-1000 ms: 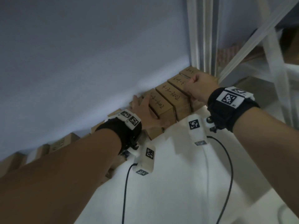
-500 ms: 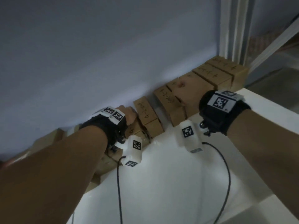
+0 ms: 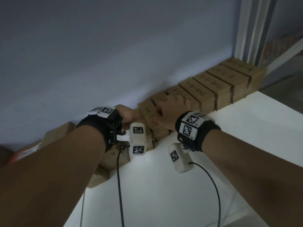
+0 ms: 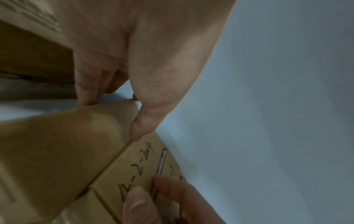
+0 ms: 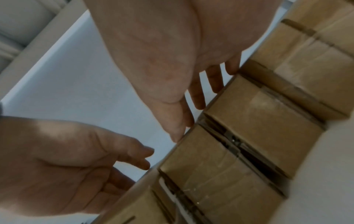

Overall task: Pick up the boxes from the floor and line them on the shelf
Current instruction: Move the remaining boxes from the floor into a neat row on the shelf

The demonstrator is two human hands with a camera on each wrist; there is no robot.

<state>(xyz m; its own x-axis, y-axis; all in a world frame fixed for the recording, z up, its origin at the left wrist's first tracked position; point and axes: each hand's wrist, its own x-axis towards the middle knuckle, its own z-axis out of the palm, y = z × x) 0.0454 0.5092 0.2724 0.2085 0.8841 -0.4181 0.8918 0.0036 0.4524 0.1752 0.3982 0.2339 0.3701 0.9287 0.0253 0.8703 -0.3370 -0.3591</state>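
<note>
Along the foot of the wall [image 3: 114,54], on the shelf [image 3: 246,115], stands our row of boxes [image 3: 218,86]. We seem to be closing its gaps: left hand [image 3: 126,114], fingers [image 4: 85,84] straight, pushes the end box [image 3: 147,113]; right hand [image 3: 170,110] lies spread on neighbouring tops. Next, a gentle sideways shove. Handwritten dashed numbers, illegible.

Gaps at left end of row of boxes [image 3: 213,86] closed: end box [image 3: 148,113] now touching neighbour. Left hand [image 3: 127,114] shifted right, against end box's left face. Right hand [image 3: 170,110] uncurled from fist, moved left, flat across box tops.
</note>
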